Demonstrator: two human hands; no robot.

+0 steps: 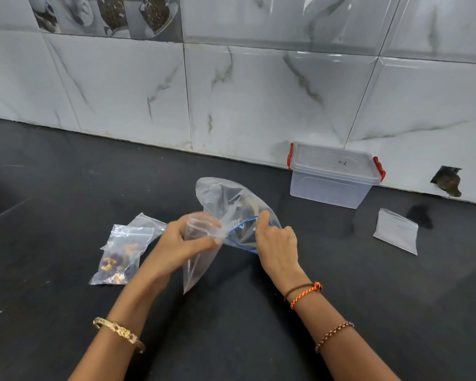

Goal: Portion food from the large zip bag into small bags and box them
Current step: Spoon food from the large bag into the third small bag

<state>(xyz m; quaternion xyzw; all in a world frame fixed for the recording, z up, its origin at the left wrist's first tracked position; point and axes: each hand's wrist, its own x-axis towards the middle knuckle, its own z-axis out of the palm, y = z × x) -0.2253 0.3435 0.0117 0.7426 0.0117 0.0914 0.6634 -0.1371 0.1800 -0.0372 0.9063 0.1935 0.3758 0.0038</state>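
1. The left hand (180, 243) pinches the mouth of a small clear bag (197, 251) between thumb and fingers; the bag hangs down from that grip toward the dark bench (66, 174).
2. The right hand (276, 243) has its fingers curled round the blue-zippered rim of the large zip bag (226, 199), whose body lifts up and away toward the tiled wall (259, 92). A little brownish food shows inside it near the opening.
3. The two bag mouths meet between the hands, the small one just at the large one's rim.
4. To the left lies a filled small bag (120, 257) holding brown and orange pieces, flat on the bench, with another clear bag (149, 222) partly under it.
5. A clear plastic box (333, 177) with red clips and its lid on stands against the wall, behind and right of the hands.
6. An empty small bag (396, 231) lies well apart on the right.
7. Bracelets sit on both wrists.
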